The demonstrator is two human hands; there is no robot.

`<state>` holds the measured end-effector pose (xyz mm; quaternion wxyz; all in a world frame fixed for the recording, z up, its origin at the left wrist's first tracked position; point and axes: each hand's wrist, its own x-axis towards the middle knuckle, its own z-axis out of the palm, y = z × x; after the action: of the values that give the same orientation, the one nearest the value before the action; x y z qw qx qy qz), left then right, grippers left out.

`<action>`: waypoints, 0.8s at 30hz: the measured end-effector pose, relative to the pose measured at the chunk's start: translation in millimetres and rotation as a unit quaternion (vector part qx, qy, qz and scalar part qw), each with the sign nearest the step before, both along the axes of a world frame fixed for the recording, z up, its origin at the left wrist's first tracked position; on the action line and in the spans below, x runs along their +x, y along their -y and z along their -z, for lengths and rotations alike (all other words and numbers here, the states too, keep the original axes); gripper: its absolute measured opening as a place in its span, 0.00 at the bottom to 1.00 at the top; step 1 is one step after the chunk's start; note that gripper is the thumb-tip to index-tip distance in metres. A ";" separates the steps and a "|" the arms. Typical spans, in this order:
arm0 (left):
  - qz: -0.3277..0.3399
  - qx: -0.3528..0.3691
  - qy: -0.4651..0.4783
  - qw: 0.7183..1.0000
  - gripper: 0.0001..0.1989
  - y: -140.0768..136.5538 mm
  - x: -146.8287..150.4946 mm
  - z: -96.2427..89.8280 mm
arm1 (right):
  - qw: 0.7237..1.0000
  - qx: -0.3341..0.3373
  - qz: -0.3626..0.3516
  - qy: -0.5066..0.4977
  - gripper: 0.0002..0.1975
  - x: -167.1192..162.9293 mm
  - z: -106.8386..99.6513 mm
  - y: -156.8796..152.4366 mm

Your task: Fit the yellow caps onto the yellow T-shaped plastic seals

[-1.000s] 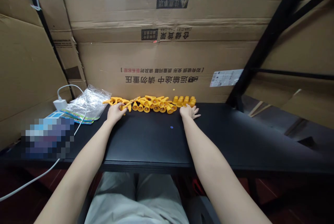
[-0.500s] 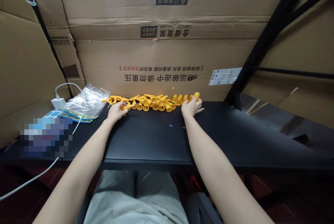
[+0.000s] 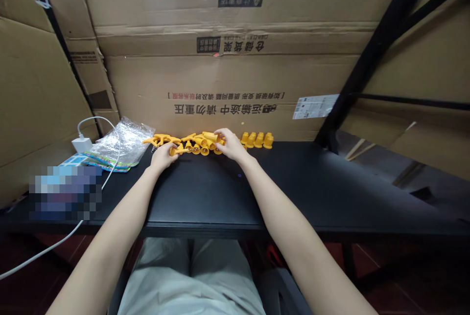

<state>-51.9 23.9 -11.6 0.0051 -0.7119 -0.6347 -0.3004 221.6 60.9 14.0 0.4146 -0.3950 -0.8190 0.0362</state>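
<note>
My left hand [image 3: 163, 157] is closed around a small yellow plastic piece [image 3: 179, 150] at the left of the pile, its far part hidden by my fingers. My right hand [image 3: 229, 145] reaches over the pile with its fingertips on a yellow plastic cup-shaped piece [image 3: 210, 136] lying on its side. More yellow cup-shaped pieces [image 3: 204, 150] lie under and beside it, open ends toward me. Yellow branched pieces [image 3: 161, 139] lie behind my left hand. To the right, several yellow cup-shaped pieces [image 3: 259, 140] stand upside down in a row.
A black table [image 3: 205, 192] carries everything, with a cardboard wall [image 3: 227, 75] behind. On the left are a clear plastic bag [image 3: 128, 141], a white plug [image 3: 81, 145] with a cable, and colourful packets [image 3: 108, 162]. A black metal post [image 3: 367, 70] rises at the right.
My right hand has left a yellow cup-shaped piece standing at the right end of the row and moved left onto the pile. My left hand stays almost where it was.
</note>
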 end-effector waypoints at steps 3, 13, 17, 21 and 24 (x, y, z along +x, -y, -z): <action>-0.008 -0.006 0.002 1.000 0.15 0.2 -0.6 0.4 | 0.997 0.007 -0.048 0.060 0.19 -4.9 0.3 5.2; -0.016 -0.007 0.003 1.000 0.14 1.2 -1.3 -1.1 | 0.995 -0.028 -0.055 0.075 0.21 -9.5 -0.4 9.3; -0.017 -0.008 0.002 1.000 0.14 0.9 -2.5 -0.6 | 0.996 -0.050 -0.049 0.052 0.21 -8.7 0.9 8.6; -0.019 -0.011 -0.003 1.000 0.14 0.3 -3.5 0.5 | 0.996 -0.060 -0.046 0.045 0.22 -8.3 1.3 8.9; -0.019 -0.010 -0.004 1.000 0.14 -0.1 -4.1 1.3 | 0.996 -0.062 -0.044 0.045 0.21 -8.4 0.6 9.5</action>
<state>-56.0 24.0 -12.9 0.0064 -0.7009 -0.6510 -0.2913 213.2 51.4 13.4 0.3505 -0.3849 -0.8494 0.0873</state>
